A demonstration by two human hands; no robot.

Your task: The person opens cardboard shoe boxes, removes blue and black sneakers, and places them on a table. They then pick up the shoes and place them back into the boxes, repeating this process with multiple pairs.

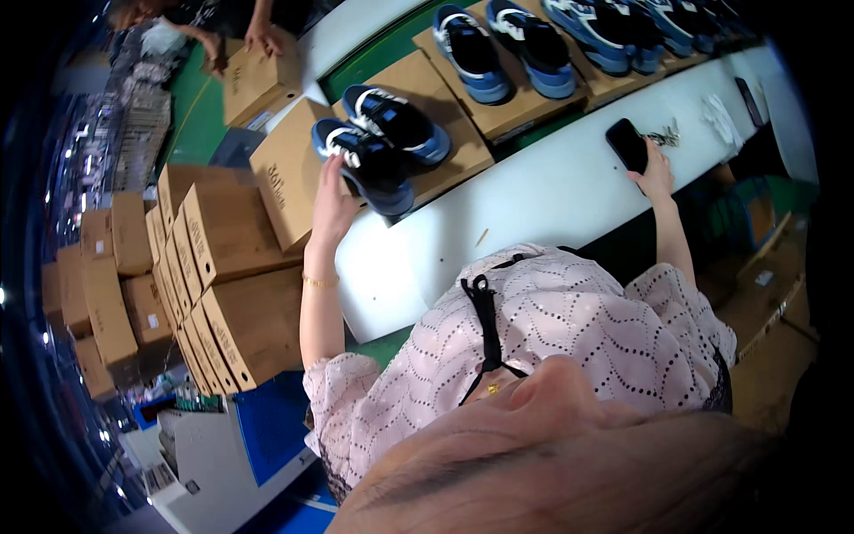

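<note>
My left hand (333, 209) reaches up to a pair of blue, black and white sneakers. Its stretched fingers lie along the outer side of the left sneaker (365, 165); I cannot make out where its thumb is. The other sneaker (398, 125) of the pair stands just to the right. Both are on brown cardboard shoe boxes (289, 178). Over the white table (534, 191), my right hand (656, 173) has its thumb and fingers around the lower end of a black smartphone (627, 145). A small bunch of keys (665, 136) lies right beside the phone.
More sneakers (471, 58) stand on boxes along the table's far side. Stacked shoe boxes (231, 231) rise at the left. At the far left, another person's hands (261, 37) rest on a box (258, 82). A crumpled white wrapper (719, 120) lies at the right.
</note>
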